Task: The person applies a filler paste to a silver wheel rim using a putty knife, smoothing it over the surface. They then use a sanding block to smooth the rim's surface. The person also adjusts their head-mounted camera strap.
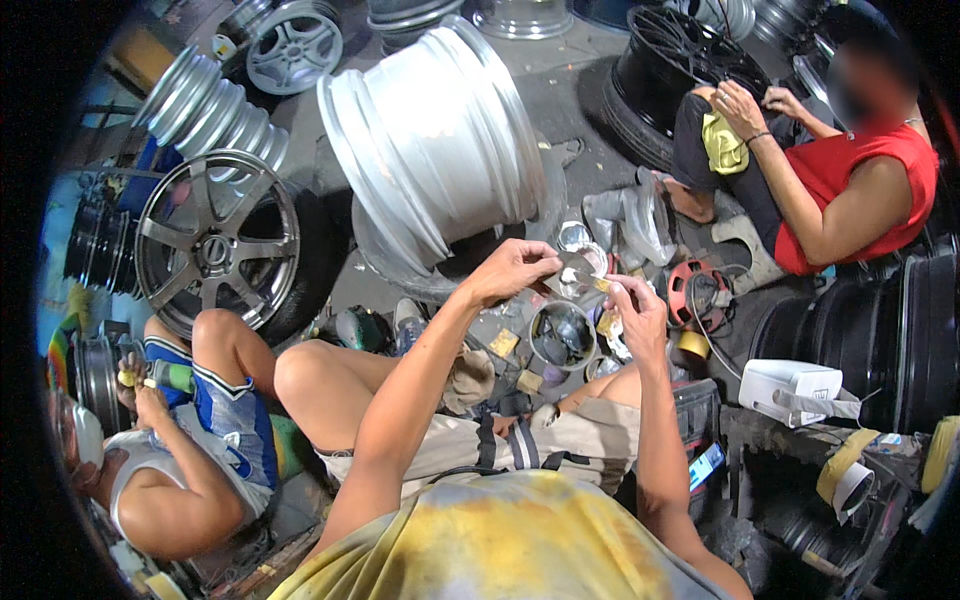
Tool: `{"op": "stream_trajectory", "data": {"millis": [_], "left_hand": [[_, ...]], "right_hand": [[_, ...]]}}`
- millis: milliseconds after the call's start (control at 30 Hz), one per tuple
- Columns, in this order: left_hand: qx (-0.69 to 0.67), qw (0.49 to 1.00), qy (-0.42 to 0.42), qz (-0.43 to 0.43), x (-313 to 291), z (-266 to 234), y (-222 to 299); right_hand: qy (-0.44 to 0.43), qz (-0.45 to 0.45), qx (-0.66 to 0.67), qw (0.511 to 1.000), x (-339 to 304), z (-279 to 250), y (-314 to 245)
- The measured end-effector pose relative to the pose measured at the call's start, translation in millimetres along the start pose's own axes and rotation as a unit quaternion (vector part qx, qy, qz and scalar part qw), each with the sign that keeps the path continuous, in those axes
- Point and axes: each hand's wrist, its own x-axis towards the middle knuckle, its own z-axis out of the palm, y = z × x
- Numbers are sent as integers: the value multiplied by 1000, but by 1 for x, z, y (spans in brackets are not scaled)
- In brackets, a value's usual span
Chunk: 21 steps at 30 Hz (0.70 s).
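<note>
My left hand [515, 270] is closed, its fingertips pinching the edge of a thin, flat greyish piece [572, 262]. Opposite it, my right hand [640, 312] is also closed, on a small flat spreader-like blade [598, 284] with a yellowish end. A dab of white paste [568, 275] shows between the two, where the pieces nearly meet or touch. Just beyond my hands lie an open round tin [574, 236] and some white-smeared material. Below them stands a bucket [562, 335] of dark liquid. A large silver wheel rim [430, 140] rests on a tyre ahead of me.
A person in red [850, 190] sits at the right with a yellow cloth [724, 143]. Another person [190, 480] crouches at the left. A grey spoked wheel [217, 245], a red reel [698, 293], a white box-shaped device [790, 390] and dark rims [870, 330] surround me.
</note>
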Motion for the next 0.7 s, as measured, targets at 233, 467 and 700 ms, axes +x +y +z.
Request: {"op": "stream_trajectory", "data": {"millis": [233, 467, 700], "left_hand": [[14, 998, -10, 56, -14, 16, 59], [149, 976, 40, 154, -26, 21, 88], [111, 979, 66, 157, -26, 20, 83]], "right_hand": [[88, -198, -42, 975, -18, 11, -38], [74, -290, -176, 938, -25, 34, -92], [91, -309, -196, 926, -24, 45, -96]]}}
